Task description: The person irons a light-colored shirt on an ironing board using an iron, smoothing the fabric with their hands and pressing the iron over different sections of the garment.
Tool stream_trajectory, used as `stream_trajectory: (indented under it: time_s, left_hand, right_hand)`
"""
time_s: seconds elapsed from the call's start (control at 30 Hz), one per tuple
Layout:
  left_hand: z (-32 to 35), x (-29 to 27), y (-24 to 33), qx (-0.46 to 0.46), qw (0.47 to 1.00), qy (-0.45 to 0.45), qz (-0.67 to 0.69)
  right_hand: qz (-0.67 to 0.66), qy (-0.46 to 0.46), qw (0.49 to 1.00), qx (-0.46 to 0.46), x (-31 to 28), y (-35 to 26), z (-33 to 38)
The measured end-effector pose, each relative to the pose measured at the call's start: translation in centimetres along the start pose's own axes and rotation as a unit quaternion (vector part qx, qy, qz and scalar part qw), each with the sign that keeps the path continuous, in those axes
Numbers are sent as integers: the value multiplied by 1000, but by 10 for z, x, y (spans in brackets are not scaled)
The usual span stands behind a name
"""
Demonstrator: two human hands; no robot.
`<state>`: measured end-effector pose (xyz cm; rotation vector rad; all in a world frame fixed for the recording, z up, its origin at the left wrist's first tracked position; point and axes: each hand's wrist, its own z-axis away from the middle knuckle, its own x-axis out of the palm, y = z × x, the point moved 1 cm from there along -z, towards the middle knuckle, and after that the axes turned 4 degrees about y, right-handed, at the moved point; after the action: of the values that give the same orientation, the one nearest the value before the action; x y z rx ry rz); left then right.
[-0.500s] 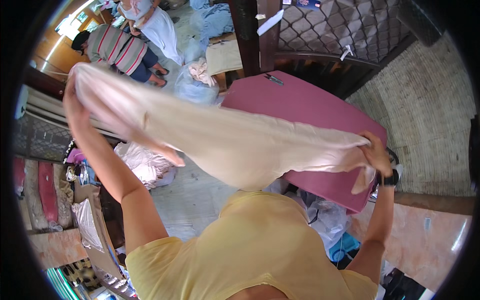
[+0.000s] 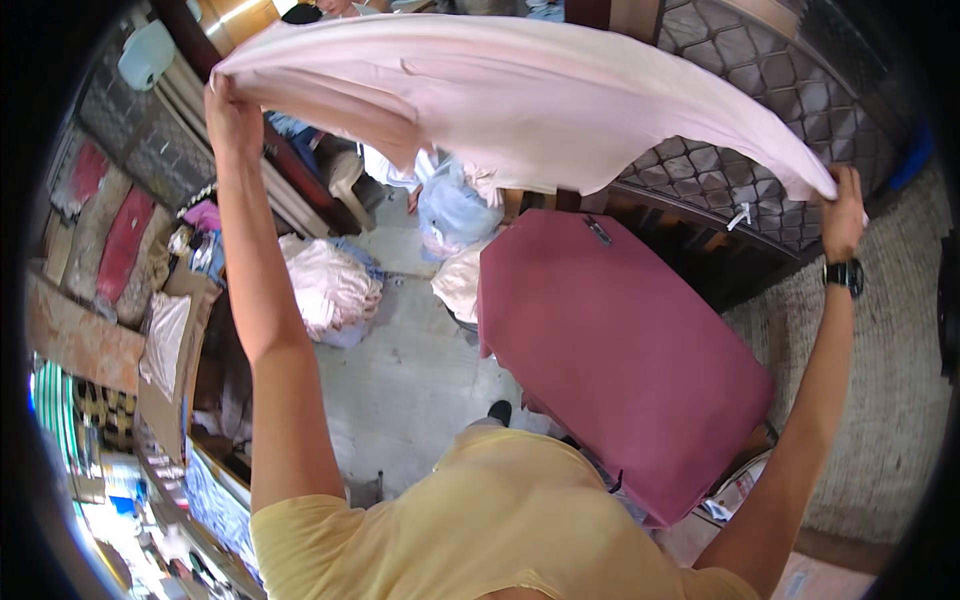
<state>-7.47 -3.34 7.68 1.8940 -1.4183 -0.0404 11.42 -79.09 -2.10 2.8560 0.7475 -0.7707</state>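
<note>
A pale pink piece of cloth, apparently a garment (image 2: 540,110), is spread out in the air in front of me at about arm's length. My left hand (image 2: 235,120) is closed on its left end, arm raised. Its far right corner is pinched in my right hand (image 2: 845,205), which has a dark watch on the wrist. Between the hands the upper edge bows upward and the lower part hangs loose. Below it stands a table with a maroon cover (image 2: 620,360). On that lies a small dark tool, apparently thread snips (image 2: 598,230).
A heap of pale pink cloth (image 2: 330,290) sits on the floor to the left, and a bluish plastic bag (image 2: 455,212) stands farther off. A lattice metal gate (image 2: 715,90) rises behind the table. Part of another person (image 2: 350,8) shows beyond the cloth.
Both hands have risen and moved farther away, carrying the cloth up. It was slack and slanting before; now it is stretched wider in an arch, uncovering most of the maroon table.
</note>
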Motion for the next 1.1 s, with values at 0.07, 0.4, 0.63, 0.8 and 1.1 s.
stream_trajectory:
  time_s: [0.07, 0.4, 0.63, 0.8, 1.1]
  left_hand:
    - [87, -21, -24, 11, 990, 60, -129]
    - [472, -140, -135, -237, 849, 207, -425]
    - [587, -85, -161, -253, 599, 99, -753]
    - [646, 42, -146, -89, 806, -310, -496]
    - [643, 112, -175, -87, 740, -487, -456]
  right_hand:
    - [26, -22, 999, 10, -19, 21, 27]
    - [105, -269, 956, 61, 0, 73, 334]
    - [40, -383, 923, 18, -17, 66, 452]
    - [121, -410, 902, 64, -33, 61, 449]
    - [141, -431, 884, 112, -58, 55, 460]
